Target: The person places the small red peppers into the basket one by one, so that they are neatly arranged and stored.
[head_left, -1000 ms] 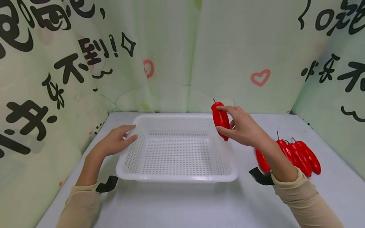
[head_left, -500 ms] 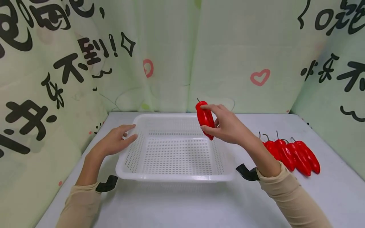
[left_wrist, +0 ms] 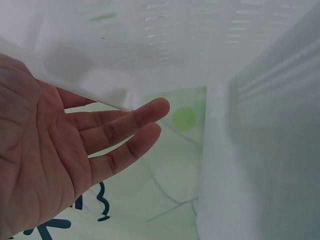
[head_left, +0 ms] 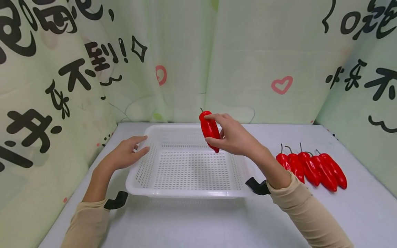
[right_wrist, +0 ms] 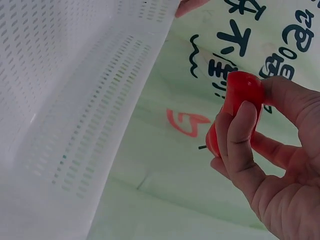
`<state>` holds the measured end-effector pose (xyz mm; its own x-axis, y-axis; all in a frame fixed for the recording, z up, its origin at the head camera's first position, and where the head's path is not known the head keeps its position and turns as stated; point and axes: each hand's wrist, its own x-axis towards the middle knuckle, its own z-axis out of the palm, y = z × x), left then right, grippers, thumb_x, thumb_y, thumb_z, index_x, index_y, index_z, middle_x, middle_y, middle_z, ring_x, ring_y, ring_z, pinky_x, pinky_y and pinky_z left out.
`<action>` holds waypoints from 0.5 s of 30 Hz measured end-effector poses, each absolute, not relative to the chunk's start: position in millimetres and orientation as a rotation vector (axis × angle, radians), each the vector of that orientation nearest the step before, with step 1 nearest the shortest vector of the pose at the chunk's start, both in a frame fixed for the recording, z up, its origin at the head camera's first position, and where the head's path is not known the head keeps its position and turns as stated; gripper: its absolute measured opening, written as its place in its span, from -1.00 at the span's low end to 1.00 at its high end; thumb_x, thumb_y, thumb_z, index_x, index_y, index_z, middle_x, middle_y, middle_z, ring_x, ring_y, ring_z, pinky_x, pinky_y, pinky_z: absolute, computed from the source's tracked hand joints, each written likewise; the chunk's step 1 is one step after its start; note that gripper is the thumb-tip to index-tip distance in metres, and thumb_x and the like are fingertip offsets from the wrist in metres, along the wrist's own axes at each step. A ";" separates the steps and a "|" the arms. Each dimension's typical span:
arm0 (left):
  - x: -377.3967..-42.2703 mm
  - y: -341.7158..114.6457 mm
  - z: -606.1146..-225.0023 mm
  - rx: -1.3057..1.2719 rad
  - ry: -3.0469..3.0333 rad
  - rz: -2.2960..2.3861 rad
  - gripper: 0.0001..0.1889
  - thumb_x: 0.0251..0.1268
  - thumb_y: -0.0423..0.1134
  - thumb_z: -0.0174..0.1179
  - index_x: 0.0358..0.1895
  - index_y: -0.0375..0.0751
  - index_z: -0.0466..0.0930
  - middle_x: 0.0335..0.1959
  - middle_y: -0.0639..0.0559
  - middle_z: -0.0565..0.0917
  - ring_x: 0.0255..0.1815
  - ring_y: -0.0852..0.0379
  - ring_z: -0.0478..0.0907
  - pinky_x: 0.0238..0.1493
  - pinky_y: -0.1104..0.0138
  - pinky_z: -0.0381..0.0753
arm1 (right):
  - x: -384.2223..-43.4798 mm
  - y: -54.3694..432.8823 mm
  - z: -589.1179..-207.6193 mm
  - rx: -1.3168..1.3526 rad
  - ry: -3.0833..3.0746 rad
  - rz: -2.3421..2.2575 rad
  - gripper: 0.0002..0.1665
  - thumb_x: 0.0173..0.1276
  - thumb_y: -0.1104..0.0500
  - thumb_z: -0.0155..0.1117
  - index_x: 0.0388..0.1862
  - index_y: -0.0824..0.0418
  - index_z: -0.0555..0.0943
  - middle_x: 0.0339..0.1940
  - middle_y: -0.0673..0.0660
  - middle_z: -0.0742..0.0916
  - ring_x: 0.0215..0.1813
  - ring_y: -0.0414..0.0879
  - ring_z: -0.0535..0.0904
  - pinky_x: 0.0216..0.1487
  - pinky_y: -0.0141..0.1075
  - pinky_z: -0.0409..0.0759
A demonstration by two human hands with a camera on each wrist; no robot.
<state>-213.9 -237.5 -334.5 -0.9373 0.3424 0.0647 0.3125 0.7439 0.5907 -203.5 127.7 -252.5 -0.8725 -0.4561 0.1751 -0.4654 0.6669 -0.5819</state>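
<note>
My right hand (head_left: 229, 135) holds a glossy red pepper (head_left: 208, 129) between thumb and fingers, above the back right of a white plastic basket (head_left: 192, 194). The pepper is nearly upright, its stem uppermost in the head view. In the right wrist view, this pepper (right_wrist: 242, 92) is partly covered by my fingers (right_wrist: 240, 135). At the basket's left rim, my left hand (head_left: 127, 151) holds the edge, with thumb and index finger over it. Other left fingers (left_wrist: 135, 120) show outside the basket wall in the left wrist view. Inside, the perforated basket floor (head_left: 192, 170) is bare.
Several red peppers (head_left: 310, 168) lie in a row on the white table (head_left: 192, 224), right of the basket. A pale green curtain (head_left: 242, 69) with black writing stands behind and at both sides.
My right hand has carried the pepper leftward, from the basket's right rim to over its back part. The pepper row is now less covered by the right arm. My left hand stays put.
</note>
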 end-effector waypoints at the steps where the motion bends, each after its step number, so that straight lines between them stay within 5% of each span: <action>1: -214.0 -237.5 -334.6 0.543 2.888 0.963 -0.35 0.56 -0.11 0.12 0.51 -0.47 0.24 0.40 -0.41 0.43 0.16 -0.30 0.55 0.09 -0.10 0.63 | -203.9 125.6 -252.6 0.794 -2.854 1.008 -0.22 0.37 0.14 0.38 0.52 0.14 0.34 0.38 0.21 0.47 -0.12 0.07 0.65 -0.22 -0.21 0.75; 15: -214.0 -236.9 -333.4 0.553 2.902 0.946 -0.35 0.55 -0.11 0.12 0.50 -0.49 0.25 0.40 -0.43 0.42 0.16 -0.32 0.55 0.10 -0.10 0.63 | -214.5 90.2 -257.1 0.867 -2.877 1.085 -0.24 0.37 0.15 0.38 0.52 0.12 0.35 0.34 0.19 0.50 -0.19 0.04 0.67 -0.20 -0.24 0.75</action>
<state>-214.0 -236.9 -333.4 -0.9357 0.3456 0.0711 0.3211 0.7507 0.5774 -214.5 90.2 -257.1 -0.8515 -0.5062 0.1367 -0.4703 0.6221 -0.6259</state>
